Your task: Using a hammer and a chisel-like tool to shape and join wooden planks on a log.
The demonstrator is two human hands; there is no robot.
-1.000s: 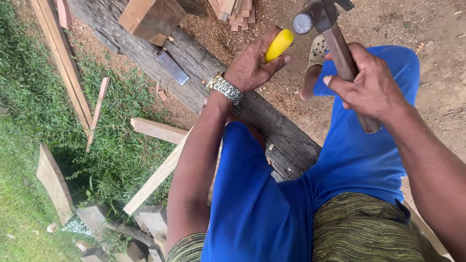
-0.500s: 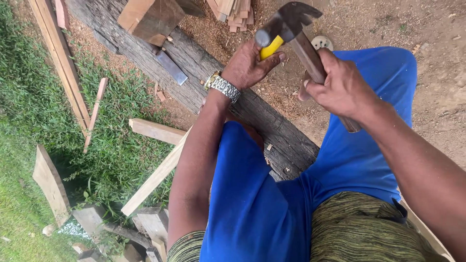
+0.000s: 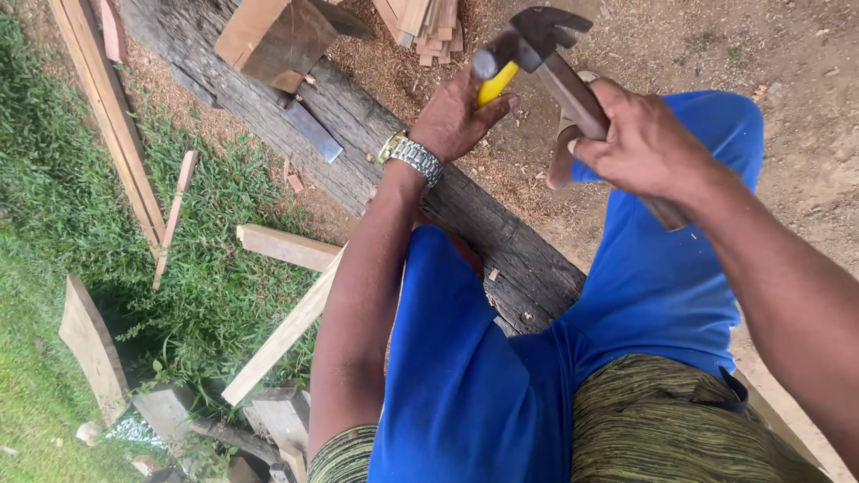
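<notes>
A yellow-handled tool (image 3: pixel 495 83), probably a chisel, is gripped in the left hand (image 3: pixel 456 116) near the top centre of the frame, its yellow handle projecting up and to the right out of the closed fingers (image 3: pixel 488 107), which are wrapped fully round it. A claw hammer with a dark steel head and brown wooden shaft (image 3: pixel 573 85) is held in the right hand (image 3: pixel 640 143), whose fingers are closed tightly round the shaft in the upper right centre; the round face of the hammer head is seen touching or just above the top end of the yellow handle. The working end of the yellow-handled tool is hidden behind the left hand, and what it bears on cannot be made out. The lower end of the hammer shaft is partly covered by the right hand. A weathered grey wooden log (image 3: pixel 376 143) is straddled by legs in blue shorts (image 3: pixel 465 376), running from the upper left towards the centre. Compared with half a second before, the hammer head has been brought down from a raised position onto the yellow handle.
</notes>
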